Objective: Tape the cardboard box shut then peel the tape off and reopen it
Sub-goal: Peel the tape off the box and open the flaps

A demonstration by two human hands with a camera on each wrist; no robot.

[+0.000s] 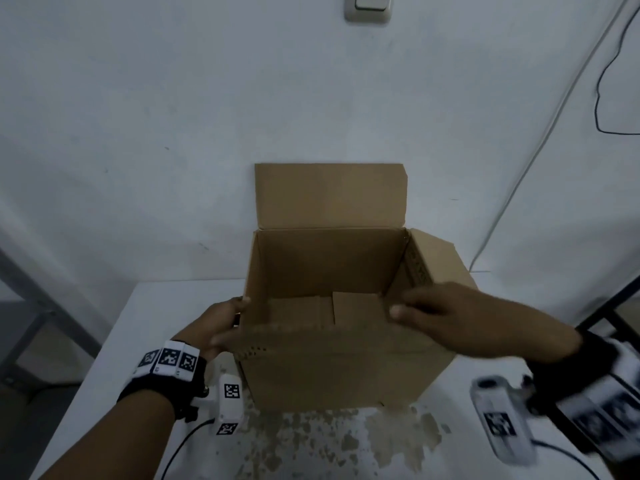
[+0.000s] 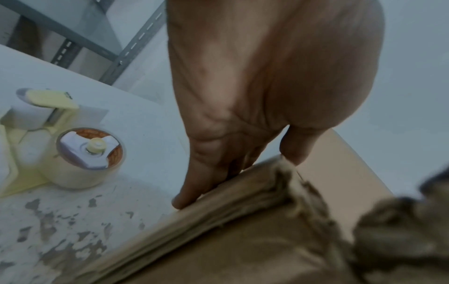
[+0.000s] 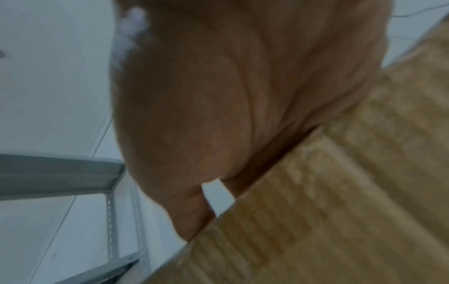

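Observation:
An open cardboard box (image 1: 332,368) stands on the white table (image 1: 138,323) against the wall. Its back flap (image 1: 329,195) stands upright and its right flap (image 1: 436,254) leans outward. My left hand (image 1: 221,327) clasps the front left corner, with fingers (image 2: 194,182) straight along the left side and the thumb (image 2: 296,148) over the edge. My right hand (image 1: 450,317), blurred, reaches over the right rim near the front corner, its fingertips inside the box. The palm (image 3: 218,96) lies on cardboard (image 3: 340,192). A yellow tape dispenser (image 2: 80,157) with a tape roll sits on the table left of the box.
The tabletop is worn in brown patches (image 1: 329,441) in front of the box. Grey metal shelf frames stand to the left (image 1: 41,306) and right (image 3: 48,173). A thin cable (image 1: 540,150) runs down the wall at right. A wall switch (image 1: 369,6) is above.

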